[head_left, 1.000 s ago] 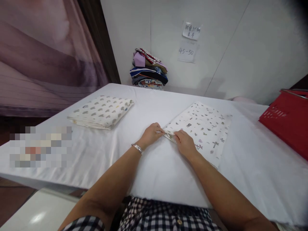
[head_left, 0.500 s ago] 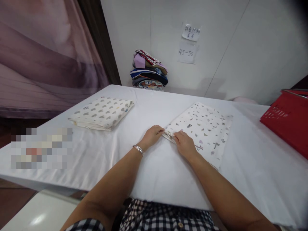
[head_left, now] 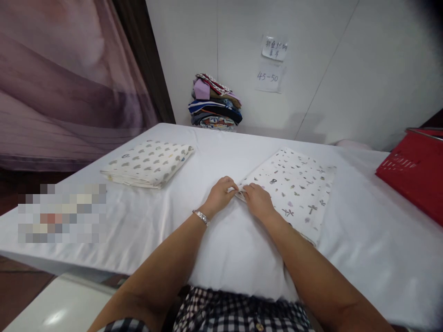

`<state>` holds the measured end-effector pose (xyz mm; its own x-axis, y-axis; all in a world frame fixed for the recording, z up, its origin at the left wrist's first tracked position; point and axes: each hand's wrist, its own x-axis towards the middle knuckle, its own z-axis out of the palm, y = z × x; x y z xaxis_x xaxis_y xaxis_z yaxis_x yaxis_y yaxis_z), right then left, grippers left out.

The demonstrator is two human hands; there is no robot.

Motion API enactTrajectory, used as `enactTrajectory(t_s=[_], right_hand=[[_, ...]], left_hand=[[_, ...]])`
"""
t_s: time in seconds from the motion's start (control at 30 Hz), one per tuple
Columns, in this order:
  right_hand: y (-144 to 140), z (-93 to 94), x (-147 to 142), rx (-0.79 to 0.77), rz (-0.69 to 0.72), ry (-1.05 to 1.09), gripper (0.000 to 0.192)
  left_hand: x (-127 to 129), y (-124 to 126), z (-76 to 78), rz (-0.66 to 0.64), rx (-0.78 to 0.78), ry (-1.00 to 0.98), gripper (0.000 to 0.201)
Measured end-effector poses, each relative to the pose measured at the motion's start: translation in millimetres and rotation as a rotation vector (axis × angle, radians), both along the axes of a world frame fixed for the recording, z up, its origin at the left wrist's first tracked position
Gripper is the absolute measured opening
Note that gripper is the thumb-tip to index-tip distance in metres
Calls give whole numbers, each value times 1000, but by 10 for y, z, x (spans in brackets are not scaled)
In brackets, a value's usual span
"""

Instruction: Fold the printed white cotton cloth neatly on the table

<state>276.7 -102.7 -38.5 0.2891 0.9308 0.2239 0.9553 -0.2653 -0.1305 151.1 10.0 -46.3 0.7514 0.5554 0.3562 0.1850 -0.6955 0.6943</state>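
A folded white cloth printed with small grey plants and figures lies flat on the table, right of centre. My left hand, with a silver bracelet at the wrist, pinches the cloth's near left corner. Close beside it, my right hand has its fingers closed on the layered edge of the same corner. Its fingertips are partly hidden behind the hand. To the left rests a second folded cloth, white with grey cloud-like shapes, which neither hand touches.
A white sheet covers the table. At the right edge stands a red basket. Behind the table, against the wall, rises a stack of folded fabrics. A blurred-out patch covers something at the left. A pinkish curtain hangs at the far left.
My right hand has slid left along the cloth's edge, closer to my left hand. The left hand stays at the corner, and the cloth lies almost as before.
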Motion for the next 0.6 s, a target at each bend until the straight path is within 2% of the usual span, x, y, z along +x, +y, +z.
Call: enactTrajectory(t_s=[0.07,0.2,0.3,0.6], right_hand=[[1,-22,15,12,0,13,20],[2,-46,29,34,-1,35,21],[2,-48,30,47,-21,53,21],[1,-17,34,48,-43,135,25]], left_hand=[[-1,-4,-10,-18,58,44,12],[25,-19,-17,-26,282,132,15],[50,-51,0,-25,418,129,18],[58,-98,8,-34,503,186,18]])
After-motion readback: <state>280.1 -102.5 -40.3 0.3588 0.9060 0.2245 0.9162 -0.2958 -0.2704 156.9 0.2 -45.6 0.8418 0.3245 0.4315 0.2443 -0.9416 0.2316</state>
